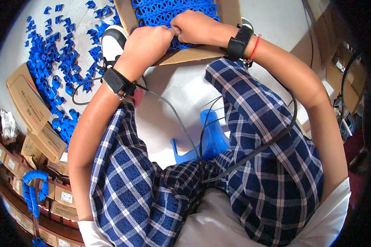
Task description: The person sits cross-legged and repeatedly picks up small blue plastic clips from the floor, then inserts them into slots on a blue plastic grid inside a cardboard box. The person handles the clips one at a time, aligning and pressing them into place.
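Note:
Over an open cardboard box [189, 55], my left hand [149, 44] and my right hand [196, 27] meet knuckle to knuckle. Both are closed, with fingers curled inward. Whatever they pinch is hidden behind the fingers. Inside the box, blue plastic pieces with round openings [160, 7] sit in tight, even rows just beyond and beneath my hands. To the left, many loose blue plastic clips [43, 68] lie scattered over the pale floor. A black strap circles each wrist, and a red string is around my right one.
Between my legs stands a blue plastic stool [213, 138]. Dark cables [173, 109] run from the wrist straps across my lap. At left are a cardboard piece [29, 99], stacked boxes [66, 195] and a hanging string of blue rings [34, 187]. My shoe [113, 43] touches the box's left side.

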`<act>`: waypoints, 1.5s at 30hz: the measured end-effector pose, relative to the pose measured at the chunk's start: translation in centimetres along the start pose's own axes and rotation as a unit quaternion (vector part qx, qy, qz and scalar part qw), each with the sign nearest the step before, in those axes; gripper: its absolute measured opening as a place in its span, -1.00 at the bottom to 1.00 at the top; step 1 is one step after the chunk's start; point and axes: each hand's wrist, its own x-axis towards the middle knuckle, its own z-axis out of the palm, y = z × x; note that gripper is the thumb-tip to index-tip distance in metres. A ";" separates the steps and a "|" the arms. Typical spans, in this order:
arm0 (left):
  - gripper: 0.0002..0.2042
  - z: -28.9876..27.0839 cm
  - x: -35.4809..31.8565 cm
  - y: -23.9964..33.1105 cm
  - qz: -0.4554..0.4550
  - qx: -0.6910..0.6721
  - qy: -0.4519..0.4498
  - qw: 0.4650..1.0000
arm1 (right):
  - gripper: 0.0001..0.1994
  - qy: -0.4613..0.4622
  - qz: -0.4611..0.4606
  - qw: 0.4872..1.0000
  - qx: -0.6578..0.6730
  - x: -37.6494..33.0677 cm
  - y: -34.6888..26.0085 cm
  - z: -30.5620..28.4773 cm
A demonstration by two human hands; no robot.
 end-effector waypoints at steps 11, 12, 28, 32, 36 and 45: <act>-0.91 0.1 -0.2 0.3 0.030 0.042 0.020 0.998 | -0.96 0.028 -0.005 1.000 -0.007 0.5 0.4 0.6; -0.91 0.0 -0.2 0.3 0.032 0.045 0.022 0.998 | -0.96 0.028 -0.007 1.000 -0.006 0.5 0.5 0.6; -0.85 -0.3 0.3 -0.7 -0.067 -0.077 -0.052 0.993 | -0.92 0.041 -0.017 0.999 0.019 0.6 0.4 0.7; -0.84 -0.4 0.3 -0.6 -0.069 -0.078 -0.055 0.993 | -0.94 0.049 -0.034 0.998 0.000 0.6 0.3 0.9; -0.84 -0.2 0.2 -0.6 -0.069 -0.071 -0.055 0.994 | -0.95 0.051 -0.027 0.998 -0.009 0.4 0.1 0.9; -0.85 -0.2 0.1 -0.4 -0.055 -0.071 -0.032 0.995 | -0.85 0.034 -0.041 0.998 -0.030 0.3 -0.2 0.8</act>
